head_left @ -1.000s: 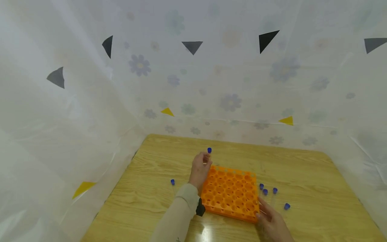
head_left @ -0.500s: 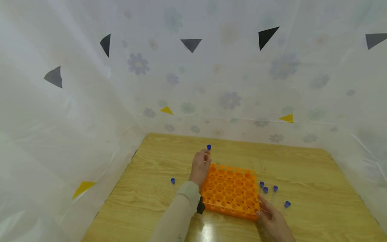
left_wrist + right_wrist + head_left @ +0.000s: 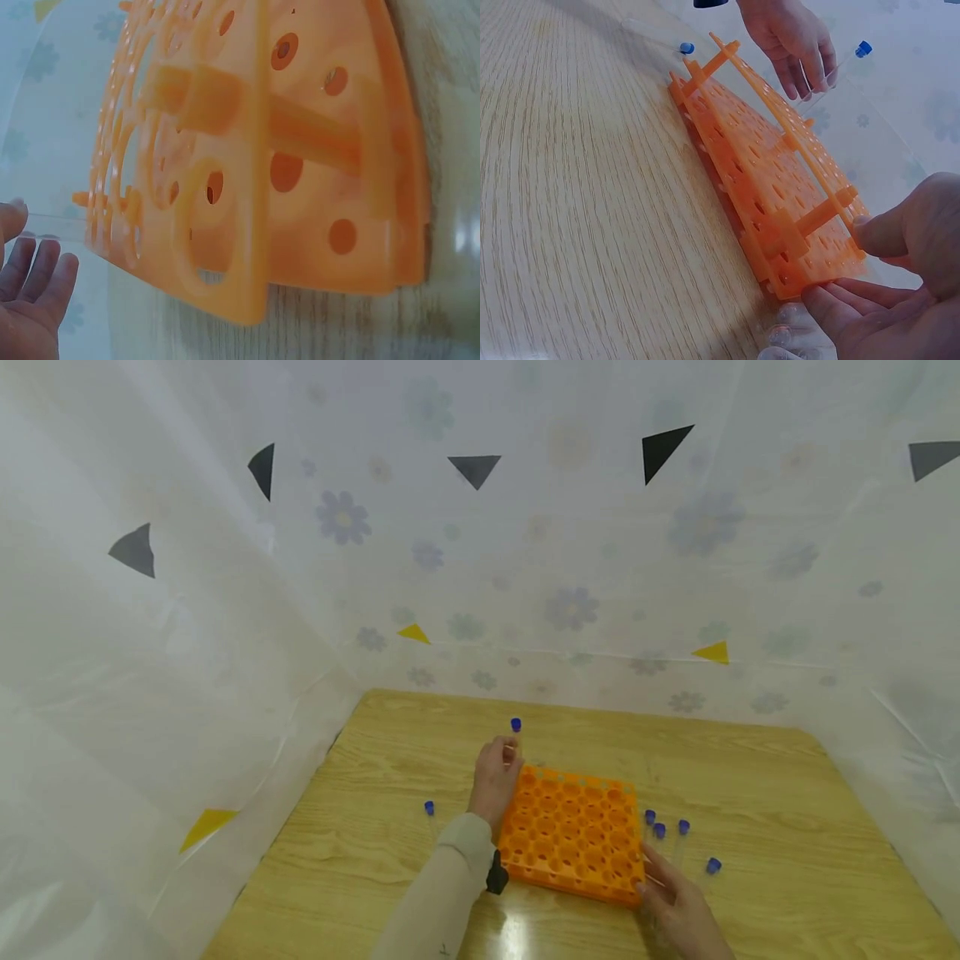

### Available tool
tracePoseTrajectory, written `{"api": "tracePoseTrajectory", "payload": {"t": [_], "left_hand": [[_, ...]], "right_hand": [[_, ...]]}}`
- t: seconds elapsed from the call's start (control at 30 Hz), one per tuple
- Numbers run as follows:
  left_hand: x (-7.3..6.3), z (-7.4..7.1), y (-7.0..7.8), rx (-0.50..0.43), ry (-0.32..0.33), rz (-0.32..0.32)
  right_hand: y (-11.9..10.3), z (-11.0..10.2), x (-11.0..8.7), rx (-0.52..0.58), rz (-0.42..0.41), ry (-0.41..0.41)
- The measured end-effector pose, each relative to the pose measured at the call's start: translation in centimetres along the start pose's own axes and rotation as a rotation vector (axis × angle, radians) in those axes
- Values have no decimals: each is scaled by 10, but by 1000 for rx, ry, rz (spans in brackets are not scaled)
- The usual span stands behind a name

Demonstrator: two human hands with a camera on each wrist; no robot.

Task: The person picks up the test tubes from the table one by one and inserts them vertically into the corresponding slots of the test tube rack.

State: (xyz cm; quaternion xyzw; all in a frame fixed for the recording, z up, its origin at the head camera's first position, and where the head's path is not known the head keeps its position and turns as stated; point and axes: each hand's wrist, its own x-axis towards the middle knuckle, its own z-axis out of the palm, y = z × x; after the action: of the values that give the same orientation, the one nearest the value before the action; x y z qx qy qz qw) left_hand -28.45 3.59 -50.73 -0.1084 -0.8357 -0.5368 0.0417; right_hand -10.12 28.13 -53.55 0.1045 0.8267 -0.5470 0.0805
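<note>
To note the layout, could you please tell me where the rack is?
In the head view, the rack sits low, right of centre, on the table, between the left hand and right hand, which grips its right side.

The right hand (image 3: 915, 315) grips the near end of the orange rack (image 3: 769, 161). Past its far part, the left hand (image 3: 790, 36) pinches a tilted, blue-capped tube (image 3: 845, 71). Another capped tube (image 3: 658, 36) lies on the table (image 3: 592, 210).

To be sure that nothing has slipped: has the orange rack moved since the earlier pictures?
No, not visibly: in the head view, the orange rack keeps its place against the back edge of the wooden table.
</note>
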Motion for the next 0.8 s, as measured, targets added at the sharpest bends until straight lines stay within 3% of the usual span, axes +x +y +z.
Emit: {"api": "tracePoseTrajectory", "payload": {"t": [0.37,0.8], "left_hand": [[1,1,4,1,2,-14],[-1,2,7,66,-32,61]], "right_hand": [[0,-1,-2,4,-37,2],[3,-1,0,18,-47,1]]}}
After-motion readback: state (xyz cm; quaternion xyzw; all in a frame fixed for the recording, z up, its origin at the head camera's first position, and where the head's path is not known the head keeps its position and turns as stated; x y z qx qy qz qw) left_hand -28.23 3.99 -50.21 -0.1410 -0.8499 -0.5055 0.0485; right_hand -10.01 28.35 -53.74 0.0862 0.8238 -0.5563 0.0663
